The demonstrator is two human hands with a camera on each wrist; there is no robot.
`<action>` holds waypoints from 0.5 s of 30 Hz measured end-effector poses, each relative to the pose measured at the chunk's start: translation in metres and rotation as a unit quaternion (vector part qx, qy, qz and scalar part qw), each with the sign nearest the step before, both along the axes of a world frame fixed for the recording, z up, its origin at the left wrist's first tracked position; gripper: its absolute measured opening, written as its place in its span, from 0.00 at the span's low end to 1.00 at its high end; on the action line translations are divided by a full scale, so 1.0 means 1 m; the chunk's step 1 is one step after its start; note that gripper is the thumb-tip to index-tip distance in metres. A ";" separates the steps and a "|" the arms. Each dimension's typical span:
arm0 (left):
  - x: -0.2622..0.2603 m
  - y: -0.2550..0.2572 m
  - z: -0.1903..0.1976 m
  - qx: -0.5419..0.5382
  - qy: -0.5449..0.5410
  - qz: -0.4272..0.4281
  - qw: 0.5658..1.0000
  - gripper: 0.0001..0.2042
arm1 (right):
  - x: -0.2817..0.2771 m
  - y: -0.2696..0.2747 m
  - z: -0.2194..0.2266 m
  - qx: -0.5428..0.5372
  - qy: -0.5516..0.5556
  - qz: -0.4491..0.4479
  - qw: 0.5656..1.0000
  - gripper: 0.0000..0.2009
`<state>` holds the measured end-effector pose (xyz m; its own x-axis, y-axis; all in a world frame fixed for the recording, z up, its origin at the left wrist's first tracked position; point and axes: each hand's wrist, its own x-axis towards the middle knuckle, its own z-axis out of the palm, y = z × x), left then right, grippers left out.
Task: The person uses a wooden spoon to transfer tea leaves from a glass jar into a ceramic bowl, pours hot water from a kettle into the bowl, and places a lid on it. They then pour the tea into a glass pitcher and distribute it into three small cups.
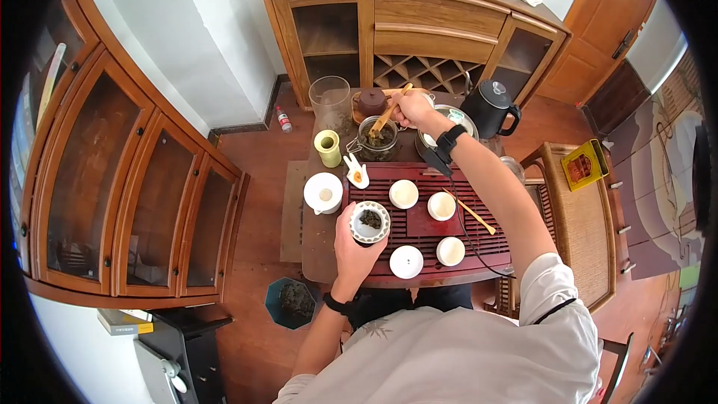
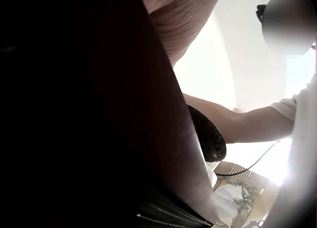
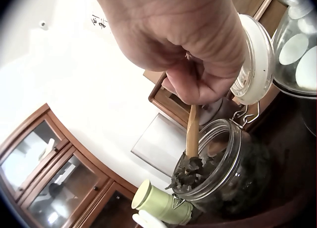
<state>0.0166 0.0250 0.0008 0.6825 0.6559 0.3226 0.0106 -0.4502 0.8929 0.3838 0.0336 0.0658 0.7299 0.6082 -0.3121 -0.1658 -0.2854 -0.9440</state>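
Wooden scoop (image 1: 387,114): slants down from the right hand, its lower end among the dark leaves (image 3: 190,174) in the glass jar.
Right hand (image 1: 413,110): fingers closed in a pinch on the upper part of the scoop, above the jar.
Glass jar (image 3: 247,171): stands at the far edge of the tray, its clasp lid (image 3: 257,59) swung open on a wire hinge; leaves pile up near the mouth, around the scoop.
Left hand (image 1: 354,253): fingers and thumb curl round a white cup (image 1: 368,234) with a patterned rim, mouth upward, over the near left part of the tray; the left wrist view is mostly dark and does not show the grip.
Leaves in the cup (image 1: 370,218): a small dark heap at the bottom.
Red tray (image 1: 389,173): slatted, set on the table, with three small white cups (image 1: 404,194), a white dish (image 1: 406,261) and a thin wooden stick (image 1: 473,213) on it.
Left side of the table: a white pitcher (image 1: 324,193), a white hand-shaped ornament (image 1: 354,167) and a green holder (image 1: 327,148), the last just beside the jar.
Behind the jar: a tall clear vessel (image 1: 330,97) and a brown teapot (image 1: 372,102).
Black kettle (image 1: 493,108): at the far right, beyond a round metal tray partly hidden by the right wrist.
Floor: a dark bin (image 1: 278,319) with dark matter inside, left of the person.
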 end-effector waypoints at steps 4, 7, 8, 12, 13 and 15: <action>-0.001 0.001 0.002 -0.002 0.007 -0.002 1.000 0.43 | 0.004 0.000 0.000 0.003 -0.013 -0.006 1.000 0.16; 0.000 0.000 0.003 -0.002 0.005 -0.001 1.000 0.43 | 0.004 -0.002 0.006 -0.008 -0.028 -0.009 1.000 0.19; -0.001 0.000 0.002 -0.004 0.006 -0.001 1.000 0.43 | 0.004 -0.003 0.006 -0.007 -0.028 -0.008 1.000 0.19; 0.000 0.000 0.001 0.010 0.004 0.003 1.000 0.44 | 0.007 -0.005 0.011 0.026 -0.006 -0.021 0.999 0.19; 0.000 0.000 0.002 0.013 0.001 0.003 1.000 0.44 | 0.011 -0.005 0.008 0.026 -0.006 -0.021 0.999 0.19; 0.001 0.000 0.000 0.013 -0.001 0.004 1.000 0.43 | 0.020 -0.005 0.004 0.051 0.001 -0.025 0.998 0.17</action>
<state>0.0171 0.0253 0.0011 0.6762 0.6531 0.3408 0.0136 -0.4736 0.8806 0.4041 0.0283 0.0701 0.7599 0.5992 -0.2520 -0.1790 -0.1798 -0.9673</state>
